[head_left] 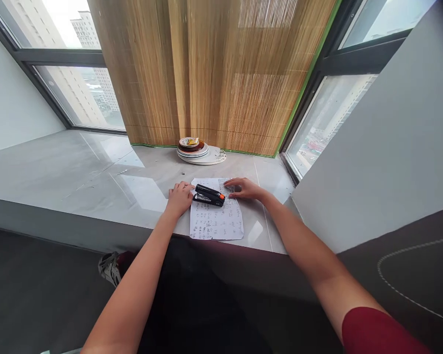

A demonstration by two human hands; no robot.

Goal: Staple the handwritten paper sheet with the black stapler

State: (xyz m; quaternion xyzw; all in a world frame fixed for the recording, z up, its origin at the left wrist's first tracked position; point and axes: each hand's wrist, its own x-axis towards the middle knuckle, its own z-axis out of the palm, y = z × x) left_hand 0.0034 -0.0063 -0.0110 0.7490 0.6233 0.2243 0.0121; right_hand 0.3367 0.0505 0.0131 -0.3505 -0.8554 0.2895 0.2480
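Note:
A black stapler (208,195) with an orange mark at its right end lies on sheets of handwritten paper (217,221) on the window sill. My left hand (180,198) rests palm down at the left edge of the paper, fingers apart, its fingertips close to the stapler's left end. Whether they touch it I cannot tell. To the right of the stapler, my right hand (244,188) is on the upper right part of the paper, thumb and fingers apart, with nothing visible between them.
Behind the paper, stacked plates (192,153) stand on the pale tiled sill (96,182), beside a larger flat plate (218,156). A bamboo blind (206,73) hangs at the back between two windows. A grey wall (384,137) bounds the right side. Small dark bits lie left of the plates.

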